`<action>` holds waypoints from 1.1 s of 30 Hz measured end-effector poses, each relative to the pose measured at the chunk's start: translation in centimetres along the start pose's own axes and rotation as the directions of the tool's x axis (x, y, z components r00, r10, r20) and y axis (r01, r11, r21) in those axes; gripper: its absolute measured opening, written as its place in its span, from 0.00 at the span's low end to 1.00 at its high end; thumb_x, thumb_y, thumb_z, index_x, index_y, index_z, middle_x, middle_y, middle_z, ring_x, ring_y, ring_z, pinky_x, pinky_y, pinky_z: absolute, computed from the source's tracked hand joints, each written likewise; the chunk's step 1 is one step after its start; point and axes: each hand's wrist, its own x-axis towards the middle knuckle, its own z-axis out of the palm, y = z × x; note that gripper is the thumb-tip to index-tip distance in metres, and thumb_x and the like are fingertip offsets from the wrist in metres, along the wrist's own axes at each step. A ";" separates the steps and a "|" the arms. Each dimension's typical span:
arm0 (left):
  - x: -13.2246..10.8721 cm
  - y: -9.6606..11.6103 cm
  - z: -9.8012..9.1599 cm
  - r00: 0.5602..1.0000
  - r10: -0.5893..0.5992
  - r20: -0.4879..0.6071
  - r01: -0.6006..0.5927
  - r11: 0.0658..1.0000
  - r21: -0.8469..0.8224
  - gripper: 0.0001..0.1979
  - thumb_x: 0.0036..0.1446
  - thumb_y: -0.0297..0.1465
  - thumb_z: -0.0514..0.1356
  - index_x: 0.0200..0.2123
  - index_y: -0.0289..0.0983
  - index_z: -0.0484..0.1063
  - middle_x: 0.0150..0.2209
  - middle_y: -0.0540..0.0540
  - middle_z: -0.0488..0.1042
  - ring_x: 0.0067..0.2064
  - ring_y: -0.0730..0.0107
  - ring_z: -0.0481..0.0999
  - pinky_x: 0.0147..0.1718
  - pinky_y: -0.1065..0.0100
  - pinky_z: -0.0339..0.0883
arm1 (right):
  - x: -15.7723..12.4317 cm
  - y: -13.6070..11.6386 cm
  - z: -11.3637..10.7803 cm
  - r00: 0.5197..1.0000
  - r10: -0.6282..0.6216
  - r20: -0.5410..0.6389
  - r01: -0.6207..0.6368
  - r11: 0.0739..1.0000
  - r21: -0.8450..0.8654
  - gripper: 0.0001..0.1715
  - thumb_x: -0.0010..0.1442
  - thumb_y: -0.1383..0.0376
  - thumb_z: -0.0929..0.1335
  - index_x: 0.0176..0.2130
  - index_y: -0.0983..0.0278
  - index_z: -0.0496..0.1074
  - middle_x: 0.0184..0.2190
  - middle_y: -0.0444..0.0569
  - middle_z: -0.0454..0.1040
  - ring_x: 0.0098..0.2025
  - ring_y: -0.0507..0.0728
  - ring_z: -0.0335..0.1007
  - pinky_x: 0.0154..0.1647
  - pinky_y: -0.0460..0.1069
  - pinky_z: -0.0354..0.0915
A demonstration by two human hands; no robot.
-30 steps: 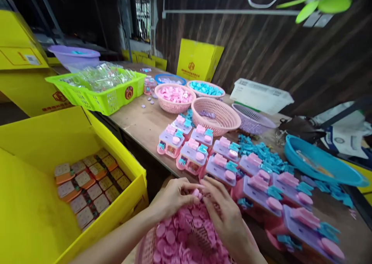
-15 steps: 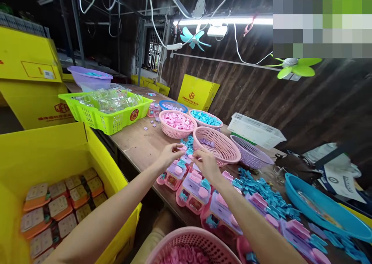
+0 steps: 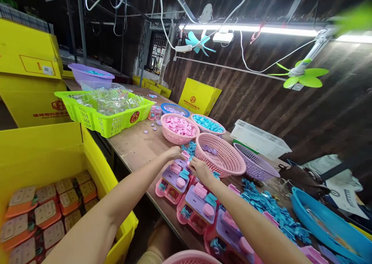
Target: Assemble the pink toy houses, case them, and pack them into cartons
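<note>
My left hand point(image 3: 174, 153) is closed, its fingertips at a pink plastic piece point(image 3: 185, 154) above the far end of a row of toys. Close beside it, my right hand point(image 3: 201, 169) is pinched over a small pink piece point(image 3: 188, 164), mostly covered by the fingers. Below both hands stands a pink and purple toy point(image 3: 174, 180), with a pink block, a blue part and a round pink knob on top. A similar toy point(image 3: 199, 206) sits nearer to me, and another point(image 3: 229, 233) is partly behind my right forearm.
Pink baskets hold pink pieces point(image 3: 174, 137), blue pieces point(image 3: 213, 131) and a few purple ones point(image 3: 229, 167). Loose blue pieces point(image 3: 267, 204) lie on the right beside a blue basin point(image 3: 302, 206). A green crate point(image 3: 95, 120) and a yellow carton point(image 3: 37, 140) of packed toys stand left.
My left hand has turned, its fingers curling closer to the toys. The right hand has moved slightly down. The whole view has shifted a little, showing less of the front pink basket.
</note>
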 end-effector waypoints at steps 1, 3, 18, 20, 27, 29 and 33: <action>0.2 0.0 0.1 1.000 -0.007 0.018 0.006 0.999 0.031 0.12 0.34 0.30 0.68 0.13 0.35 0.66 0.14 0.55 0.60 0.27 0.67 0.67 0.28 0.72 0.59 | -0.2 0.1 0.0 1.000 -0.011 0.011 0.011 1.000 -0.010 0.12 0.58 0.74 0.64 0.24 0.66 0.67 0.26 0.43 0.64 0.28 0.50 0.62 0.32 0.44 0.59; 0.5 0.2 0.2 0.999 -0.028 0.046 0.023 0.994 0.105 0.13 0.34 0.34 0.68 0.14 0.35 0.66 0.15 0.54 0.61 0.28 0.67 0.68 0.28 0.72 0.59 | -0.4 0.3 0.1 0.999 -0.027 0.030 0.028 0.999 -0.027 0.12 0.59 0.74 0.63 0.25 0.66 0.67 0.26 0.44 0.64 0.28 0.50 0.62 0.32 0.44 0.59; 1.5 1.5 1.7 0.993 -0.121 0.015 0.106 0.914 0.391 0.28 0.26 0.31 0.73 0.35 0.30 0.72 0.36 0.37 0.77 0.41 0.52 0.74 0.36 0.67 0.65 | -0.1 -0.5 -1.8 0.977 0.024 0.212 -0.015 0.999 -0.046 0.12 0.56 0.76 0.63 0.28 0.67 0.74 0.28 0.50 0.71 0.34 0.54 0.67 0.36 0.46 0.61; 0.5 2.6 1.3 0.997 -0.079 -0.011 0.077 0.909 0.411 0.28 0.30 0.32 0.72 0.39 0.29 0.71 0.38 0.36 0.76 0.42 0.52 0.74 0.36 0.67 0.66 | 0.0 -1.0 -2.8 0.977 0.038 0.209 -0.032 0.999 -0.032 0.09 0.52 0.77 0.66 0.29 0.67 0.75 0.29 0.50 0.72 0.36 0.55 0.67 0.38 0.47 0.62; -10.4 2.5 -0.1 0.947 0.272 -0.170 -0.194 0.908 0.370 0.23 0.54 0.29 0.56 0.54 0.32 0.60 0.50 0.39 0.69 0.51 0.63 0.68 0.50 0.66 0.59 | -8.1 -4.6 -7.5 0.965 0.247 -0.092 -0.228 0.956 0.182 0.19 0.62 0.69 0.59 0.52 0.64 0.67 0.46 0.52 0.71 0.46 0.55 0.67 0.47 0.50 0.62; -15.4 0.2 0.1 0.967 0.253 -0.027 -0.241 0.944 0.226 0.18 0.54 0.33 0.55 0.48 0.34 0.66 0.38 0.45 0.73 0.39 0.67 0.73 0.41 0.68 0.64 | -13.0 -6.2 -8.5 0.963 0.269 -0.028 -0.257 0.941 0.218 0.17 0.62 0.68 0.60 0.49 0.62 0.69 0.44 0.51 0.72 0.44 0.56 0.69 0.45 0.50 0.63; -24.9 -4.9 2.0 0.930 -0.095 0.355 0.105 0.994 -0.009 0.21 0.52 0.44 0.54 0.41 0.33 0.68 0.30 0.47 0.73 0.25 0.71 0.70 0.26 0.70 0.64 | -22.5 -9.0 -10.3 0.811 0.398 0.429 -0.435 0.900 -0.012 0.15 0.62 0.66 0.59 0.39 0.64 0.73 0.36 0.53 0.76 0.39 0.60 0.72 0.38 0.51 0.64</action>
